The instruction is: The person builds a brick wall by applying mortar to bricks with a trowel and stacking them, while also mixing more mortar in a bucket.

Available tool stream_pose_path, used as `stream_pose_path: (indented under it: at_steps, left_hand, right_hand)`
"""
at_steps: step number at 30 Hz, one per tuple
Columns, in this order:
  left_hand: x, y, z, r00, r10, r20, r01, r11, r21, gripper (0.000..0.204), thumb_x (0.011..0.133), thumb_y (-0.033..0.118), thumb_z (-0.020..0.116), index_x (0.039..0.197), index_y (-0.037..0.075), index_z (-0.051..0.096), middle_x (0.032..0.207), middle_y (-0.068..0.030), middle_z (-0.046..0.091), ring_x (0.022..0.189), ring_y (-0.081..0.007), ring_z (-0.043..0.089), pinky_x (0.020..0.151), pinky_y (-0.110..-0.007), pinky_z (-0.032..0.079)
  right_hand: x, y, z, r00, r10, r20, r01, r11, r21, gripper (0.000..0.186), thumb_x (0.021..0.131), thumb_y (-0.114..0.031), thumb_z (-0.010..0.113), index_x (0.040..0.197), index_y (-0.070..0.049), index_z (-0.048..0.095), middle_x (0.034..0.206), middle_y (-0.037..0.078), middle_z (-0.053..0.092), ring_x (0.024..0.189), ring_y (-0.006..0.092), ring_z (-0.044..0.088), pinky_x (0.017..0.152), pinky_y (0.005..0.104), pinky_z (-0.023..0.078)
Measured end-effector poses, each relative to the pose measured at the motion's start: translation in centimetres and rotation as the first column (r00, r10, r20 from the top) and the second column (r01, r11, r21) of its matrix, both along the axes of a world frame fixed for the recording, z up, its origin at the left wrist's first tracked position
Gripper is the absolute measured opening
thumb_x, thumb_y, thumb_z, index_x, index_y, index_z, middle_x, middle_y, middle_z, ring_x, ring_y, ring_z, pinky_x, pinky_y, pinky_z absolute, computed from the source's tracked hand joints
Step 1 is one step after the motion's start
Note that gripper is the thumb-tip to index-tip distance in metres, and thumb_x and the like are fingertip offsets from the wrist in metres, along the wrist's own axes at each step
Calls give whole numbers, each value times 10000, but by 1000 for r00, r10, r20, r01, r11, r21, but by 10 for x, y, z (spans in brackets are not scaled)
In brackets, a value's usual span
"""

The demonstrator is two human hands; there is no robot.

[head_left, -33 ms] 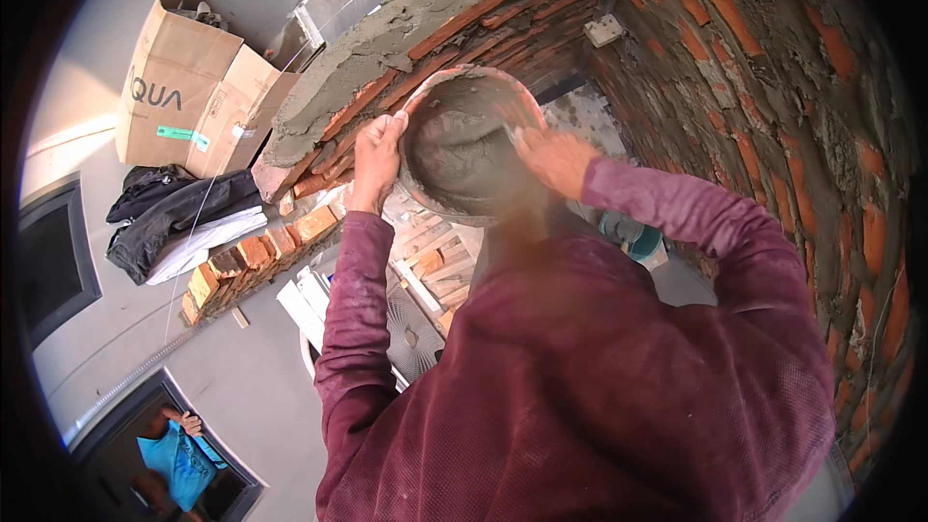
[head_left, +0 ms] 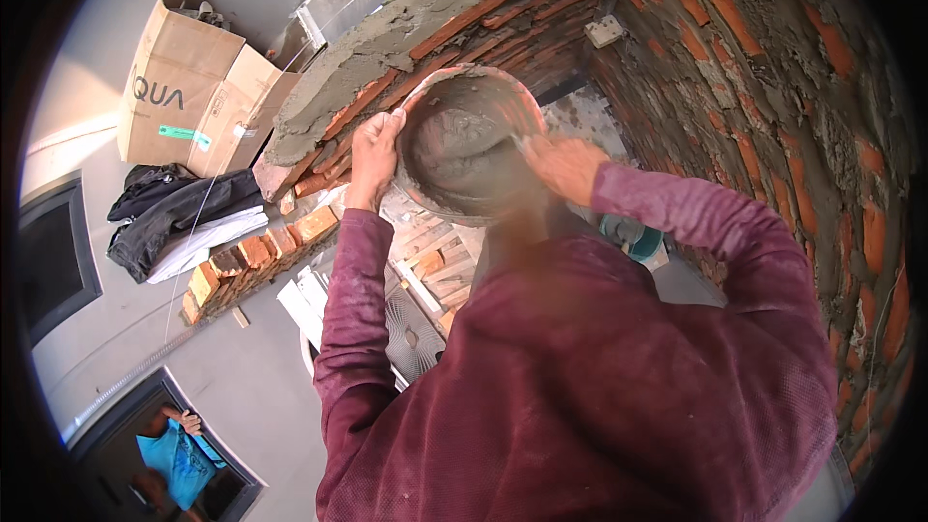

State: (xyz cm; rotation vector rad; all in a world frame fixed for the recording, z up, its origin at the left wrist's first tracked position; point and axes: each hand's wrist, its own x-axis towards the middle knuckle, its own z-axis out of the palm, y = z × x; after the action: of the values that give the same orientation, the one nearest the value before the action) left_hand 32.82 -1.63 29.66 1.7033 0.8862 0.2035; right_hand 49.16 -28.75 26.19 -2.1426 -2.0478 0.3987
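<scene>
Mortar pan, held against brick wall: left hand clamped on left rim, right hand closed on tool inside.

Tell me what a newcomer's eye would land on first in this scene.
First, the round pan of grey mortar at centre top, tilted against the brick wall, with the left hand gripping its rim and the right hand at its other side. Next, the curved brick wall sweeping down the right. Then the cardboard box at upper left, with dark clothes piled below it.
</scene>
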Motion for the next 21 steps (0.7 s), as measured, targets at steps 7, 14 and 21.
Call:
stream_pose_path:
  at_steps: [7,14,21]
  left_hand:
    - [16,-12,28,985,-166,48,156,973,167,403,950,295,582,660,48,452,638,65,368,613,-58,307,534,-265,255]
    - [10,-1,19,980,-172,96,137,945,298,464,930,330,592,629,29,407,587,29,337,585,-83,314,519,-295,265]
    - [5,-11,27,977,-176,120,131,940,314,449,899,322,608,620,12,443,555,-9,358,552,-102,344,512,-318,302]
  right_hand:
    - [1,12,46,985,-153,80,143,983,113,526,798,-56,560,1275,92,398,989,166,552,758,329,646,617,390,552]
    - [-29,-15,88,987,30,159,4,978,-206,426,829,-97,541,1202,104,504,995,207,566,822,300,651,655,389,561]
    - [-48,-26,40,955,-123,268,150,985,-83,451,828,-85,526,1230,110,470,990,213,561,794,320,655,661,401,556]
